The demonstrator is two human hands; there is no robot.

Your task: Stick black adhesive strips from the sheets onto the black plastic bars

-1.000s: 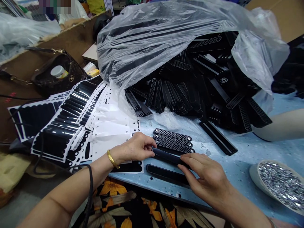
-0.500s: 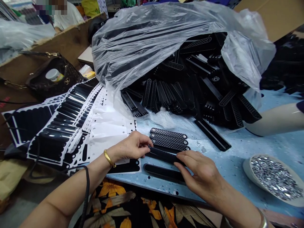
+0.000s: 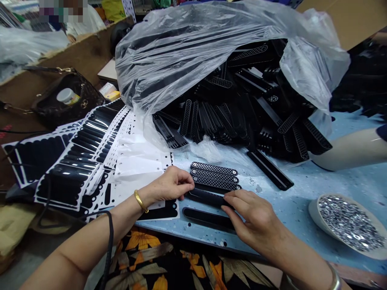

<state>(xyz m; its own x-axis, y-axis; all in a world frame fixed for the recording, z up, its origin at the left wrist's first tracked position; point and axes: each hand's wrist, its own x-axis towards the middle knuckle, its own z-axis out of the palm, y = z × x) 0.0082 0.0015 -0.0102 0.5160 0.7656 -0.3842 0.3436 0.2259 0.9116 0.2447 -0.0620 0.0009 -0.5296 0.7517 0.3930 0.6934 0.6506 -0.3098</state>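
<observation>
A long black strip [image 3: 208, 197] with a rounded outline lies between my two hands, low over the blue tabletop. At its left end my left hand [image 3: 173, 183] is closed in a pinch, thumb against forefinger. My right hand [image 3: 252, 213] grips the other end between thumb and fingers. Nearer to me lies a second black strip [image 3: 205, 218], its right end partly covered by my right hand. Just beyond the held strip, several black pieces with a silver diamond lattice [image 3: 214, 173] lie side by side, with small metal rings at their ends.
A clear plastic bag [image 3: 169, 52] spills a heap of black slotted parts [image 3: 217, 121]. Sheets of black stickers [image 3: 78, 161] are spread at left. A white bowl of metal rings [image 3: 350, 223] stands at right. A handbag [image 3: 60, 108] and a dark cable [image 3: 110, 241] are at left.
Both hands stay at the strip, which has barely moved. The left fingertips have shifted slightly on its left end. The view has moved a little.
</observation>
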